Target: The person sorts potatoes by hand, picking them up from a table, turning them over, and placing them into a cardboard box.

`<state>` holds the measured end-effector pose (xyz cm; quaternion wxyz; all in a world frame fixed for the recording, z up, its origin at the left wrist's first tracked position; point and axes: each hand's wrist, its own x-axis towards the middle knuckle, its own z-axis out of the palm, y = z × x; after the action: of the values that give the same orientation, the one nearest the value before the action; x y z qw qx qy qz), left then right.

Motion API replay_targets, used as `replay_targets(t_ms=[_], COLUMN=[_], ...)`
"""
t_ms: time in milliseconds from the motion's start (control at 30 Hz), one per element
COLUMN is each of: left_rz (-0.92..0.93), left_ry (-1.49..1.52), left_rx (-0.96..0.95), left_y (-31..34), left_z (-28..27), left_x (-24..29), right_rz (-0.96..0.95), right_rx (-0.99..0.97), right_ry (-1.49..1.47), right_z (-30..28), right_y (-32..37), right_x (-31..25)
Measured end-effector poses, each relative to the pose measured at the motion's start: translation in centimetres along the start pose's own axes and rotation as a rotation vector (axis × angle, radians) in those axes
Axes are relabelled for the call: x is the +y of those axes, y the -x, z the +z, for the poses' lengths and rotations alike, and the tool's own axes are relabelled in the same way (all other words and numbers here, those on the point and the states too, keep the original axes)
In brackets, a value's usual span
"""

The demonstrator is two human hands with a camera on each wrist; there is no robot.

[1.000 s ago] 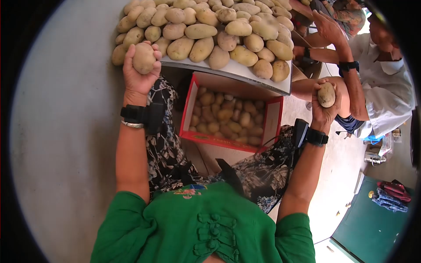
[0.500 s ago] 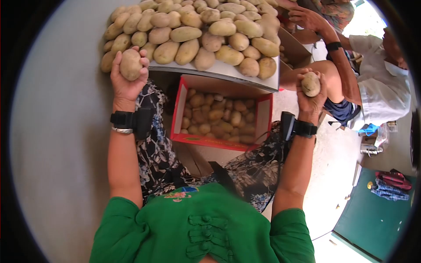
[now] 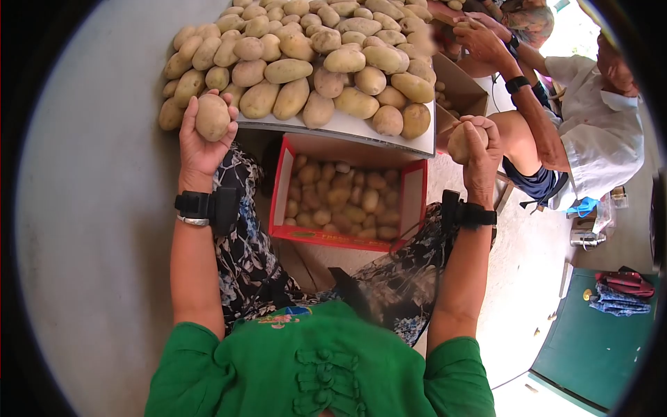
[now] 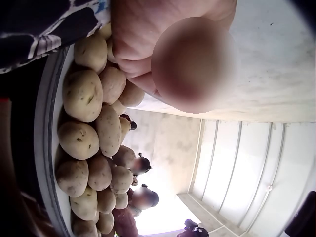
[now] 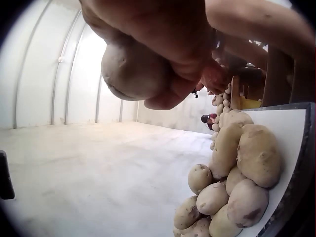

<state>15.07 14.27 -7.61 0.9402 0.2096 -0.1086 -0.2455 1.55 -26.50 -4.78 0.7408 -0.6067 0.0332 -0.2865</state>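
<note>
My left hand [image 3: 198, 154] holds a tan potato [image 3: 212, 118] up at the near left corner of the potato pile [image 3: 313, 59], fingers curled round its far side. In the left wrist view that same potato [image 4: 195, 64] is blurred. To the right of the table, my right hand [image 3: 482, 156] grips a second potato [image 3: 459, 144], with the thumb across it and the fingers bent over the top. The right wrist view has this potato [image 5: 132, 71] under the palm, its lower side exposed.
Potatoes cover the white tabletop [image 3: 274, 126] close to its near edge. Below that edge, between my knees, stands a red-rimmed carton [image 3: 333, 240] with many potatoes inside. A seated person in a white shirt [image 3: 601, 128] is close on the right, beside another brown carton [image 3: 462, 87].
My right hand has turned inward, bringing its thumb across the potato. The left hand keeps its potato raised. The neighbouring person's hands have drawn together, and the whole view has shifted slightly.
</note>
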Motion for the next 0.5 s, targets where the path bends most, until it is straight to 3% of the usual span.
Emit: replay_targets(t_ms=[133, 233, 500], left_rz=[-0.051, -0.053, -0.061], left_ry=[0.043, 0.052, 0.067], left_rx=[-0.081, -0.061, -0.068], left_y=[-0.2, -0.1, -0.4], left_z=[0.0, 0.3, -0.1], left_x=[0.0, -0.1, -0.4], right_rz=[0.035, 0.166, 0.163], right_rx=[-0.085, -0.225, -0.273], right_ry=[-0.016, -0.055, 0.017], right_z=[-0.5, -0.4, -0.5], right_y=[0.2, 0.4, 0.4], right_x=[-0.1, -0.5, -0.3])
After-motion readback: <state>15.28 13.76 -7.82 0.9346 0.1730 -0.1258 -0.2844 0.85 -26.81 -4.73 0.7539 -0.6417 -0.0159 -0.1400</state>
